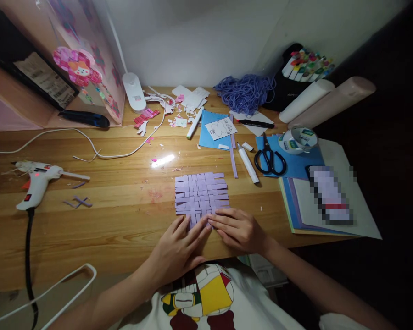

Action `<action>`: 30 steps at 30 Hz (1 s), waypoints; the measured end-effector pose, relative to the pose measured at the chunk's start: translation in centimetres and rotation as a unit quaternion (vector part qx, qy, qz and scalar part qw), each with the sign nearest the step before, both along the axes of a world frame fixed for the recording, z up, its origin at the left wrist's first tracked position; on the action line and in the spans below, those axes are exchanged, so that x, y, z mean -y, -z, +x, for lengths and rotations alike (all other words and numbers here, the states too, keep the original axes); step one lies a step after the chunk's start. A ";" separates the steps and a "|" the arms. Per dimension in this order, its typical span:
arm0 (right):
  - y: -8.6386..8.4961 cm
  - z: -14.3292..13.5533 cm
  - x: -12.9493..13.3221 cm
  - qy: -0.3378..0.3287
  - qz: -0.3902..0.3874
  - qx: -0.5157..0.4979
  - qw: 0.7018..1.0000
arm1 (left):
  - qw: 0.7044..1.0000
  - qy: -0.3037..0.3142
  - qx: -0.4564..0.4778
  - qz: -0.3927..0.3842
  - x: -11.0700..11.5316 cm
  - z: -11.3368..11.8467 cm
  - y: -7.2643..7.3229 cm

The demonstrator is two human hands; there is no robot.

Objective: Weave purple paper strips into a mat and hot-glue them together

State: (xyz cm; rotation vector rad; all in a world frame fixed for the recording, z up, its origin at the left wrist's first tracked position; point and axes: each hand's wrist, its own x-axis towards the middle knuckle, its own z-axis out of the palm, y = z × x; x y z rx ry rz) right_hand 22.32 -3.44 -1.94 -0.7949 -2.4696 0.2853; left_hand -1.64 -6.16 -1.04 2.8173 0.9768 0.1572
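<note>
A woven mat of purple paper strips [201,192] lies flat on the wooden desk, loose strip ends sticking out on its sides. My left hand [179,243] rests at its lower left edge, fingers stretched out and tips touching the strips. From the right, my right hand [239,229] lays its extended fingers on the lower right edge, close to the left fingertips. Both hands press on the paper and neither grips it. My fingers cover part of the mat's lower edge.
A glue gun [37,181] lies at left with its cord. Black scissors [270,160], a white marker [248,164] and a tape roll [298,140] are at right, near stacked paper [347,183]. Purple yarn [246,91] and paper scraps [191,98] sit along the wall.
</note>
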 end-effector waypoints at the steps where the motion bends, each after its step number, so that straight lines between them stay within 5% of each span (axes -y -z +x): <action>1: 0.0 -0.1 0.0 -0.001 0.001 0.000 1.000 | 1.000 0.002 0.000 0.003 0.0 0.0 0.2; 30: -0.2 1.4 0.9 0.031 -0.008 0.021 0.999 | 1.000 0.007 0.014 -0.008 -0.1 -0.5 0.1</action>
